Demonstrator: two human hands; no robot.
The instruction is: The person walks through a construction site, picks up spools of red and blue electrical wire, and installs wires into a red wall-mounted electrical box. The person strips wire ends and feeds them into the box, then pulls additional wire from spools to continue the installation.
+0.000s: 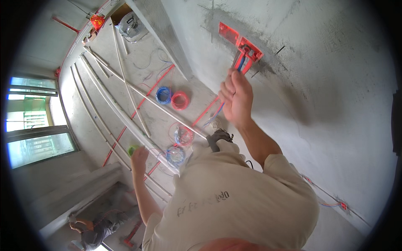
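My right hand [238, 94] is raised to the wall, its fingers wrapped around a bundle of electrical wires [241, 62], blue among them. The wires come out of a red wall box [250, 51], and their loose ends hang below my fist. Beside that box, another red box [228, 33] sits in the rough plaster. Low on the left, my left hand [139, 159] has its fingers curled. A green round thing [132, 149] shows right at those fingers; whether they hold it or it lies behind them, I cannot tell.
On the floor are a blue wire coil [163, 95], a red wire coil [180, 101], and further coils near my feet. Long pale pipes [125, 121] cross the floor, with red conduit [205, 111] beneath. Another person [94, 234] is at the lower left.
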